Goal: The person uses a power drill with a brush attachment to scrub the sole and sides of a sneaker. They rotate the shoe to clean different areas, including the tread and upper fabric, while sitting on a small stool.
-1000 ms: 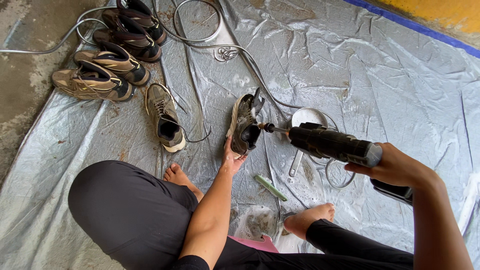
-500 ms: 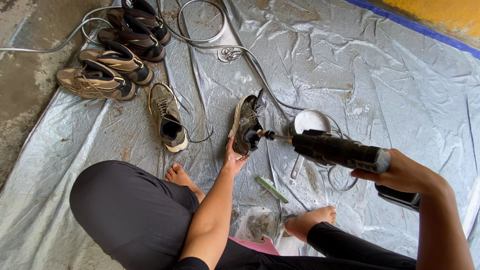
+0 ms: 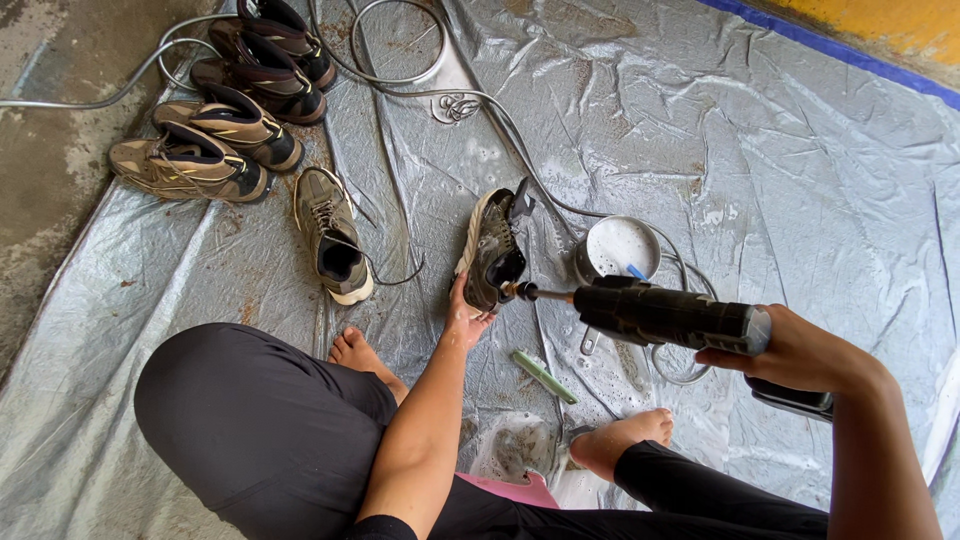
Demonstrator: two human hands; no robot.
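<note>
I sit on a wet grey tarp (image 3: 760, 150). My left hand (image 3: 464, 318) holds a dirty shoe (image 3: 493, 248) by its heel, tipped on its side. My right hand (image 3: 795, 352) grips a black power drill (image 3: 668, 315) held level. The drill's small brush tip (image 3: 508, 291) touches the shoe's opening. A round pan of soapy water (image 3: 618, 246) with a blue-handled tool in it stands just behind the drill.
One loose shoe (image 3: 334, 233) lies left of the held one; several more shoes (image 3: 220, 110) are lined up at top left. A grey hose (image 3: 400, 75) loops across the tarp. A green brush (image 3: 544, 376) lies by my bare feet (image 3: 620, 440).
The drill and my right hand have shifted slightly rightward and lower in view. The shoe stays in my left hand with the brush tip against it.
</note>
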